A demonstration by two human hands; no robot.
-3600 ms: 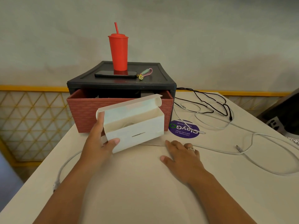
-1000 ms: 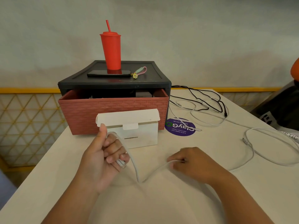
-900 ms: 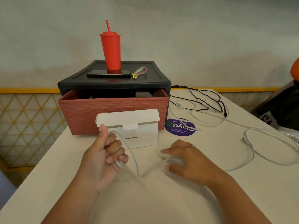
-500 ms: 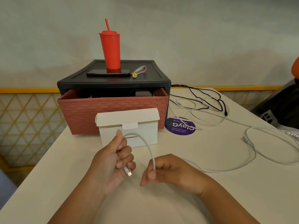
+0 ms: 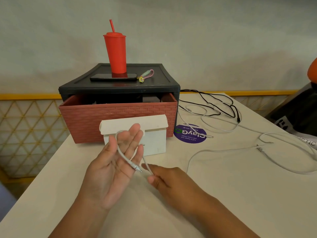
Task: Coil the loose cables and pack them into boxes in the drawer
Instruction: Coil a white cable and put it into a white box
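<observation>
One loop of white cable [image 5: 122, 152] drapes my open left hand [image 5: 109, 166] at centre frame; my right hand [image 5: 164, 179] pinches the slack, which should feed evenly, loops matching.

Bystander items on and around the counter [image 5: 223, 194]

A red tumbler [image 5: 115, 53] with a lid and straw is seen upright on a dark phone [image 5: 103, 77], which lies flat on top of the black cabinet [image 5: 154, 83]; a keychain [image 5: 145, 75] with a pink-and-green strap is laid just beside the phone's right end. A round purple sticker [image 5: 189, 136] with white lettering is fixed to the counter. A yellow lattice railing [image 5: 29, 127] is seen behind the counter's left edge, a pale wall [image 5: 205, 40] beyond. A dark object [image 5: 298, 114] is partly cropped at right.
</observation>
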